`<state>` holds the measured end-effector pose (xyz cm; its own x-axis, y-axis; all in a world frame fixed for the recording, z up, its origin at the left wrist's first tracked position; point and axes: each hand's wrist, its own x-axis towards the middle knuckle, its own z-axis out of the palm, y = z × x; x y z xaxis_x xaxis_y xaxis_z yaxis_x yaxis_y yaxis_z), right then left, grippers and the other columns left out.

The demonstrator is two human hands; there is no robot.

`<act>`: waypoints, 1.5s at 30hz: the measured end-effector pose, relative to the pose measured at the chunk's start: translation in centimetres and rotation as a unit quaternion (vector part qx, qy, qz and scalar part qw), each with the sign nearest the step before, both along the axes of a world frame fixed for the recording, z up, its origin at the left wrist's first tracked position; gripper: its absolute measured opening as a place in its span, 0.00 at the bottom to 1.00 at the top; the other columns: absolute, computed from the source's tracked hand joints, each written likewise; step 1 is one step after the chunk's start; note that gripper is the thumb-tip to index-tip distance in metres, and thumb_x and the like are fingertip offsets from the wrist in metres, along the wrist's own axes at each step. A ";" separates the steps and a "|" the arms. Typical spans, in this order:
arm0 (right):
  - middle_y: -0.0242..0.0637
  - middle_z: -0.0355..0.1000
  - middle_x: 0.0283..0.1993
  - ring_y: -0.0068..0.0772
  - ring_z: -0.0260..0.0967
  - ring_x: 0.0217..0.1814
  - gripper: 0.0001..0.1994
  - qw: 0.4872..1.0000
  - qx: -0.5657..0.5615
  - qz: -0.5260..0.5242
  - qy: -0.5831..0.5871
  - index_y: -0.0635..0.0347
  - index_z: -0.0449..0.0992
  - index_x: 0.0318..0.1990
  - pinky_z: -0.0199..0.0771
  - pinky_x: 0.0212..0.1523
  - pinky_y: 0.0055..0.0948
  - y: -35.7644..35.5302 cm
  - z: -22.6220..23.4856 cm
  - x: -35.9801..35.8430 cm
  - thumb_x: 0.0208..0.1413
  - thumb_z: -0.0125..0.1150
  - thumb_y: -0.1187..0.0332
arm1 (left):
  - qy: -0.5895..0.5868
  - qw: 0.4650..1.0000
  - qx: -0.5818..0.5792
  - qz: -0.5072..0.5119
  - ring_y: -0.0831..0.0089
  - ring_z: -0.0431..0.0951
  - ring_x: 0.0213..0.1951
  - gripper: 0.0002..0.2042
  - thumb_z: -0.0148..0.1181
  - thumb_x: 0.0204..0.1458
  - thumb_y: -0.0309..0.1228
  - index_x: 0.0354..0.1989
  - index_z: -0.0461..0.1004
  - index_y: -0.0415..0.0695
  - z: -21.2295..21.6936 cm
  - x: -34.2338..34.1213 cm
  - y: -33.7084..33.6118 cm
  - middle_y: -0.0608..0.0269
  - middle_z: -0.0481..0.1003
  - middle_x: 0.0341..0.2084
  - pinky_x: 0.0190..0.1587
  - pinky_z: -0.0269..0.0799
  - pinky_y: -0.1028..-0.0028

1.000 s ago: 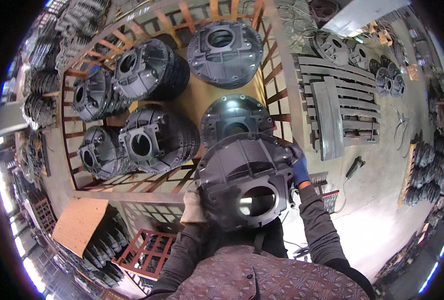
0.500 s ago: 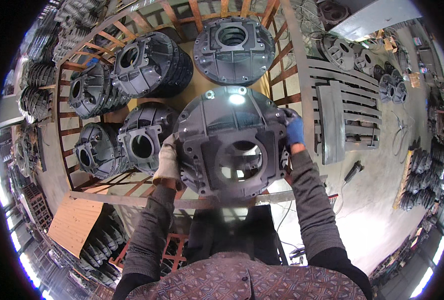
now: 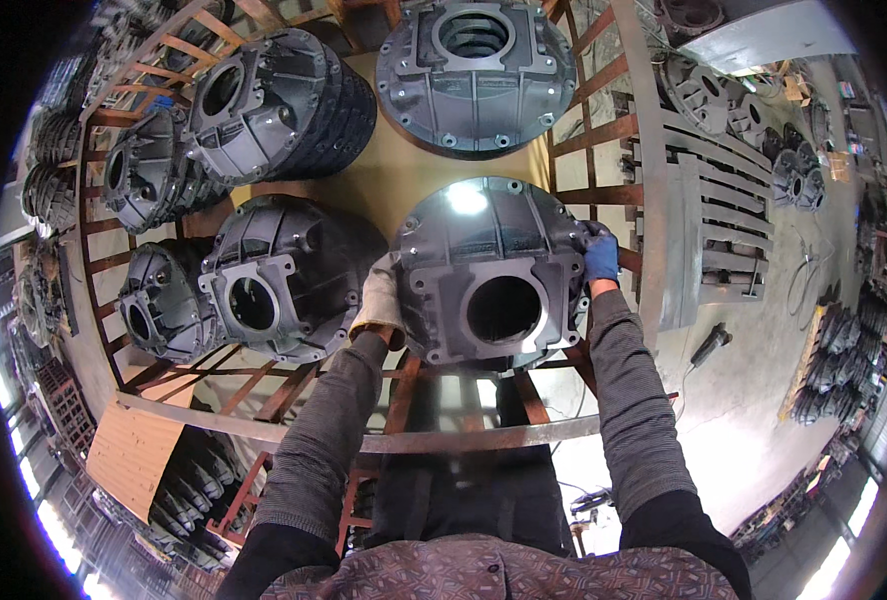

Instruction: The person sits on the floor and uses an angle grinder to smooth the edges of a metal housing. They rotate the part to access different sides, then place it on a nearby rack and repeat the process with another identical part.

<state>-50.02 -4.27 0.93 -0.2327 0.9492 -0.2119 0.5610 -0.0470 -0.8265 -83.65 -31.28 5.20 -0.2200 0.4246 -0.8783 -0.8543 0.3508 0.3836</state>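
Rust-orange steel crate (image 3: 614,130) fills the workshop floor; inside it, near its front rail, sits the grey cast housing (image 3: 494,270). Left hand (image 3: 379,305) in a tan glove grips its left flank, right hand (image 3: 599,255), blue-gloved, clasps the right edge.

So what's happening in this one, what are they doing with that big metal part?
A person holds a large dark cast-metal housing with both gloved hands: the left hand on its left edge, the right hand on its upper right rim. It sits over the brown board of a rusty metal-framed rack, beside several similar housings. Whether it rests on the board or is held just above cannot be told.
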 end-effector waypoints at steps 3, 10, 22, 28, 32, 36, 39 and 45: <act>0.45 0.86 0.41 0.38 0.82 0.40 0.11 1.000 -0.016 -0.018 -0.001 0.63 0.87 0.45 0.80 0.47 0.36 -0.3 -1.0 -0.1 0.65 0.69 0.64 | 0.032 0.999 0.015 -0.042 0.67 0.82 0.44 0.19 0.51 0.71 0.41 0.59 0.81 0.44 -2.5 0.1 -0.6 0.61 0.84 0.49 0.52 0.79 0.64; 0.47 0.86 0.44 0.49 0.85 0.46 0.17 0.995 0.017 0.008 -0.095 0.58 0.88 0.46 0.81 0.50 0.43 0.7 -1.1 -1.1 0.63 0.70 0.53 | 0.177 0.965 0.114 -0.154 0.68 0.81 0.47 0.17 0.43 0.73 0.31 0.61 0.78 0.43 -8.0 -0.3 -1.5 0.58 0.83 0.52 0.52 0.80 0.64; 0.47 0.86 0.44 0.48 0.85 0.47 0.17 0.994 -0.023 -0.006 -0.107 0.58 0.89 0.46 0.81 0.51 0.41 2.2 -4.1 -0.1 0.63 0.71 0.53 | 0.354 0.882 -0.040 -0.307 0.59 0.85 0.43 0.18 0.51 0.71 0.42 0.53 0.84 0.43 -9.3 -1.3 -0.2 0.60 0.86 0.46 0.47 0.81 0.63; 0.46 0.86 0.48 0.44 0.84 0.48 0.16 0.995 -0.031 0.000 -0.100 0.61 0.87 0.50 0.81 0.53 0.38 2.3 -4.8 0.2 0.63 0.70 0.58 | 0.262 0.934 0.030 -0.241 0.63 0.82 0.56 0.19 0.46 0.74 0.37 0.66 0.75 0.47 -6.6 -0.5 -0.8 0.57 0.81 0.58 0.59 0.78 0.68; 0.49 0.86 0.47 0.48 0.84 0.49 0.19 0.996 -0.036 -0.040 -0.072 0.61 0.86 0.51 0.81 0.54 0.40 1.4 -3.8 -0.4 0.63 0.72 0.54 | 0.380 0.909 -0.020 -0.170 0.64 0.83 0.50 0.16 0.51 0.69 0.37 0.59 0.80 0.47 -2.9 -0.5 -0.3 0.57 0.83 0.51 0.55 0.79 0.66; 0.50 0.85 0.47 0.50 0.83 0.49 0.22 0.991 0.051 -0.064 -0.102 0.61 0.85 0.52 0.79 0.54 0.42 -0.6 -3.5 1.0 0.66 0.68 0.49 | 0.324 0.941 -0.029 -0.095 0.65 0.84 0.44 0.14 0.57 0.64 0.37 0.51 0.84 0.47 -0.3 -1.7 0.5 0.57 0.84 0.44 0.51 0.79 0.64; 0.51 0.85 0.49 0.48 0.82 0.50 0.23 0.980 -0.088 -0.128 -0.125 0.61 0.85 0.53 0.78 0.54 0.40 -2.4 -4.0 2.5 0.68 0.66 0.47 | 0.289 0.902 -0.091 -0.308 0.58 0.84 0.47 0.16 0.57 0.65 0.38 0.54 0.83 0.43 -0.8 -2.2 0.1 0.52 0.84 0.46 0.53 0.79 0.64; 0.33 0.84 0.46 0.26 0.75 0.46 0.21 0.946 -0.193 -0.230 0.123 0.60 0.86 0.53 0.76 0.52 0.32 -5.3 -2.9 1.8 0.70 0.67 0.50 | 0.611 0.641 -0.014 -0.465 0.57 0.82 0.53 0.17 0.55 0.66 0.36 0.58 0.81 0.42 -6.5 -1.4 -3.0 0.51 0.83 0.50 0.59 0.77 0.63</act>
<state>-48.22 -9.52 -2.00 0.0980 0.8249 -0.5567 0.2002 -0.5643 -0.8009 -85.08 -34.24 -1.29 -0.4140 0.8585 -0.3026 0.6608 0.5120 0.5489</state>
